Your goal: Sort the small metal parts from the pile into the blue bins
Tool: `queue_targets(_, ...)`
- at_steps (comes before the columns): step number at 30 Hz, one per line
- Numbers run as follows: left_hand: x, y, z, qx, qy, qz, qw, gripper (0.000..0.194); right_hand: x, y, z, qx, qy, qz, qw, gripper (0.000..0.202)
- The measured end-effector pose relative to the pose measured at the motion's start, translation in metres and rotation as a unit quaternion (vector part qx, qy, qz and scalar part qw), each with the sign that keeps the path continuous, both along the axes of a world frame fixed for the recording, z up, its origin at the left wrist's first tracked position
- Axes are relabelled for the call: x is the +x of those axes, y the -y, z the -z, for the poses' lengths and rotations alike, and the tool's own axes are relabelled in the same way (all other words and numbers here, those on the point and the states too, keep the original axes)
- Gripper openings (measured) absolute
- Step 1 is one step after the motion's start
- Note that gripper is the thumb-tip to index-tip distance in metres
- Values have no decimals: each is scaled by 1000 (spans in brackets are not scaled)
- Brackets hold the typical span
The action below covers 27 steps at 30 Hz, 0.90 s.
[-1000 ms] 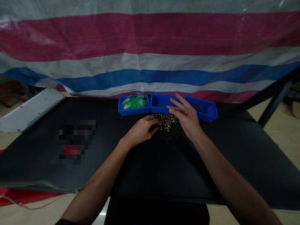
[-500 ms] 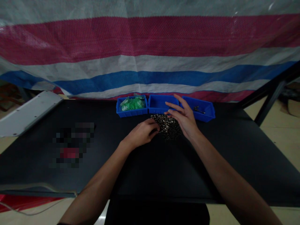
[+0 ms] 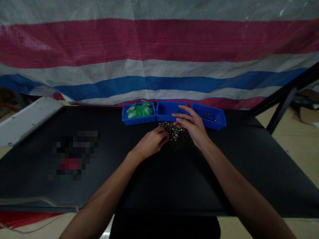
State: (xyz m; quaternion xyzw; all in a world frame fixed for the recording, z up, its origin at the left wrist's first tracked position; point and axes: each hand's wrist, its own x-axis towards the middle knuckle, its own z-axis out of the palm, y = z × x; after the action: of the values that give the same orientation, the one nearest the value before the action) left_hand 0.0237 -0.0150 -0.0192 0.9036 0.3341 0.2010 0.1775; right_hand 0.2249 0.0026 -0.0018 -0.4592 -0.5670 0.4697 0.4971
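A heap of small, shiny metal parts [image 3: 179, 136], too small to name, lies on the black table in front of the bins. At its left edge is my left hand [image 3: 153, 142], fingers curled and pressed together; whatever is in them is hidden. My right hand [image 3: 193, 126] is over the heap's right side, with its fingers apart and stretched toward the middle blue bin [image 3: 165, 116]. A tiny dark piece [image 3: 179, 111] shows by its fingers at that bin; I cannot tell whether it lies inside. A few metal parts [image 3: 209, 117] lie in the right blue bin [image 3: 216, 124].
The left blue bin [image 3: 139, 121] holds green-and-clear plastic bags [image 3: 141, 110]. A blurred-out item [image 3: 72, 154] lies on the table's left. A white panel [image 3: 30, 118] stands at the far left, a striped sheet [image 3: 149, 43] hangs behind, and a dark metal strut [image 3: 281, 109] slants at the right.
The view has shifted slightly. My right hand's fingers have come a little closer together, and a tiny dark piece now shows by them at the middle bin. The left hand stays at the heap.
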Motion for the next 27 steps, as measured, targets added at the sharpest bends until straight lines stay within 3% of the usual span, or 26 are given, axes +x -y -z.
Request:
queue_targets(6, -3, -4, -3, 11, 60, -34, 998, 7, 1, -1, -2, 11, 15, -6, 1000, 35)
queue_targets(11, -5, -6, -7, 30, 160, -68, 984, 7, 1, 3, -3, 12, 97, -104, 990, 21)
queue_targets(14, -3, -6, -9, 37, 186, -85, 978, 7, 0, 5, -1, -10, 79, -147, 986, 19)
queue_targets(18, 0, -3, -10, 25, 197, -107, 974, 7, -1, 4, 1, -33, 39, -157, 986, 20)
queue_targets(20, 0, -1, -10, 10, 183, -105, 977, 9, -1, 3, -1, -25, 42, -121, 992, 20)
queue_targets(23, 0, 1, -9, -13, 124, -59, 990, 18, 5, 1, -9, 55, 89, 15, 994, 17)
queue_targets(25, -1, 1, -7, -22, 78, -21, 997, 20, 13, 1, -15, 137, 173, 140, 965, 16)
queue_targets(27, -1, 1, -3, -29, 44, 0, 999, 17, 24, 0, -18, 203, 290, 256, 899, 18)
